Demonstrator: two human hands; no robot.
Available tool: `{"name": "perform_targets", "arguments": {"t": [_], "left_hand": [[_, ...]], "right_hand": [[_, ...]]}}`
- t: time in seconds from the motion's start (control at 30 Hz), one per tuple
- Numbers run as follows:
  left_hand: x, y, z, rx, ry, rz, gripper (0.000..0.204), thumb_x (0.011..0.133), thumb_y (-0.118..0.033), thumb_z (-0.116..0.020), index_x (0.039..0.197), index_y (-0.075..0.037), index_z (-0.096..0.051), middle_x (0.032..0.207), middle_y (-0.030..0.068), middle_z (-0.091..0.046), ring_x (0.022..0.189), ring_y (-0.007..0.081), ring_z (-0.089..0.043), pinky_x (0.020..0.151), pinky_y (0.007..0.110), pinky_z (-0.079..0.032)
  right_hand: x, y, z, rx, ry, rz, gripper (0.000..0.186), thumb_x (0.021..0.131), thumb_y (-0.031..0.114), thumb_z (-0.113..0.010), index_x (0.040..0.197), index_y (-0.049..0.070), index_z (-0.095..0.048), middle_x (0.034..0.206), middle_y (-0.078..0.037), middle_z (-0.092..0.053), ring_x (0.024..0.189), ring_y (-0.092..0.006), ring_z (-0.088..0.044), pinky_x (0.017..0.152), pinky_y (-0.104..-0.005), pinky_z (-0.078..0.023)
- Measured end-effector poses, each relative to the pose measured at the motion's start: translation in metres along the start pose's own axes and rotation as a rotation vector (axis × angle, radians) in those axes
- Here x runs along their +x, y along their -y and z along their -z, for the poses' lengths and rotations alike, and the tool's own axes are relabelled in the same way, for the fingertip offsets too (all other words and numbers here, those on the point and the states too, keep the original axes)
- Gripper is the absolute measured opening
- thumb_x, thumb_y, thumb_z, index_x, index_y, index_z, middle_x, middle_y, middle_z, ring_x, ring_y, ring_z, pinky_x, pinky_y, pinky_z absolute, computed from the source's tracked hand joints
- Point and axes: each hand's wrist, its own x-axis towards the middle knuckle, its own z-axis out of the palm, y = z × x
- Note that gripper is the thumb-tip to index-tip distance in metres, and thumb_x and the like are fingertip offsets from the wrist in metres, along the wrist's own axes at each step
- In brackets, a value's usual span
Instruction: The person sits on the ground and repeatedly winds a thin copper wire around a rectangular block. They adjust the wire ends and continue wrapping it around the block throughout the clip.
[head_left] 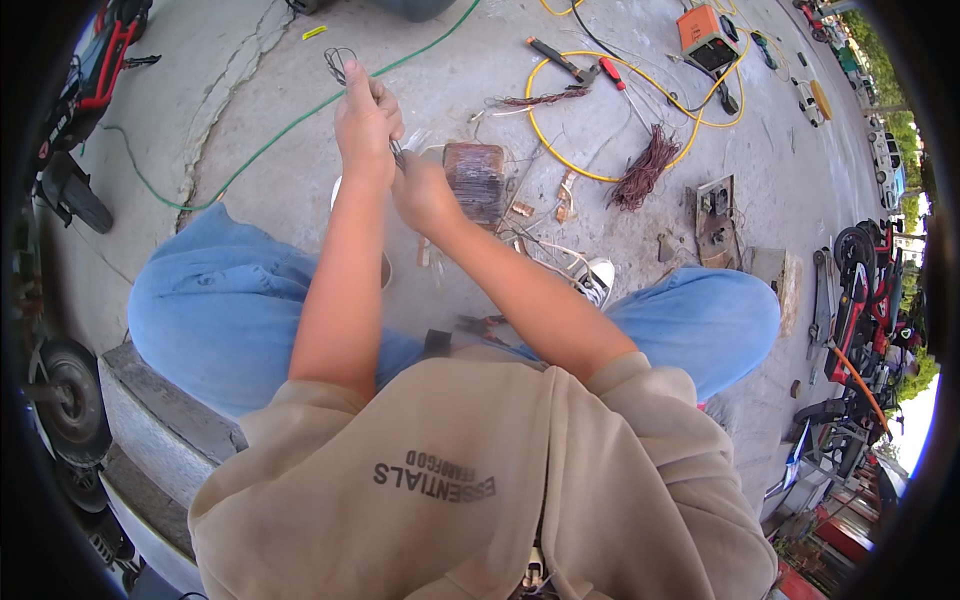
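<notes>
My left hand [365,130] is closed around a thin bundle of looped wire [338,64], whose loops stick up above my thumb. Just below and to the right, my right hand [422,190] grips the lower part of the same bundle; its fingers are blurred. Beside my right hand, a brown rectangular block wound with wire [473,180] lies on the ground among pale scraps. Further right lies a tangled bundle of dark red wire [645,170], with a red-handled screwdriver [618,82] and a hammer [560,62] above it. Pliers [478,325] lie between my legs.
A yellow hose [590,175], a green hose [270,145] and an orange machine [705,40] are on the cracked concrete [230,60]. An open metal part [715,225] lies by my right knee. Scooters [75,390] stand at both sides; a concrete step [150,420] is at left.
</notes>
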Motion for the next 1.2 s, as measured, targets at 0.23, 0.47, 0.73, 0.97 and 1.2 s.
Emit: {"name": "perform_targets", "arguments": {"t": [0.23, 0.47, 0.73, 0.97, 1.2], "left_hand": [[0.022, -0.02, 0.029, -0.232, -0.339, -0.144, 0.049, 0.101, -0.048, -0.033, 0.066, -0.015, -0.024, 0.054, -0.0041, -0.023, 0.042, 0.0082, -0.019, 0.041, 0.027, -0.013], [0.042, -0.008, 0.049, 0.855, -0.658, -0.809, 0.052, 0.099, -0.042, -0.04, 0.102, 0.007, -0.057, 0.091, 0.0193, -0.058, 0.079, 0.0299, -0.055, 0.075, 0.041, -0.044], [0.048, -0.005, 0.007, 1.721, 0.612, -0.173, 0.057, 0.098, -0.05, -0.033, 0.114, -0.004, -0.063, 0.102, 0.0177, -0.066, 0.095, 0.0307, -0.063, 0.082, 0.042, -0.049], [0.068, 0.042, 0.069, 1.433, 0.706, -0.023, 0.062, 0.099, -0.055, -0.031, 0.103, -0.004, -0.065, 0.104, 0.0182, -0.066, 0.103, 0.0317, -0.061, 0.089, 0.039, -0.045], [0.061, 0.092, 0.115, 1.953, 0.958, -0.063, 0.041, 0.098, -0.041, -0.038, 0.106, -0.007, -0.061, 0.102, 0.0198, -0.065, 0.098, 0.0367, -0.061, 0.082, 0.046, -0.048]], "right_hand": [[-0.003, 0.003, 0.001, -0.075, 0.032, 0.006, 0.036, 0.089, 0.032, -0.063, 0.081, -0.002, -0.054, 0.07, -0.024, -0.061, 0.067, -0.0435, -0.06, 0.059, -0.049, -0.046], [0.015, -0.01, 0.006, -0.211, 0.236, 0.03, 0.047, 0.097, 0.041, -0.047, 0.084, -0.002, -0.059, 0.076, -0.026, -0.062, 0.075, -0.0441, -0.06, 0.069, -0.0502, -0.048], [0.067, -0.034, 0.029, 0.021, 0.61, 0.273, 0.037, 0.092, 0.032, -0.06, 0.113, 0.001, -0.062, 0.107, -0.02, -0.066, 0.1, -0.0321, -0.063, 0.088, -0.0407, -0.047], [0.079, -0.048, 0.072, -0.02, 0.391, 0.08, 0.046, 0.086, 0.037, -0.069, 0.107, -0.004, -0.063, 0.103, -0.017, -0.068, 0.095, -0.0253, -0.065, 0.085, -0.035, -0.051], [0.022, -0.166, 0.163, 0.328, 0.335, -0.919, 0.028, 0.089, 0.022, -0.063, 0.098, -0.004, -0.068, 0.085, -0.01, -0.068, 0.077, -0.0169, -0.065, 0.075, -0.0282, -0.055]]}}
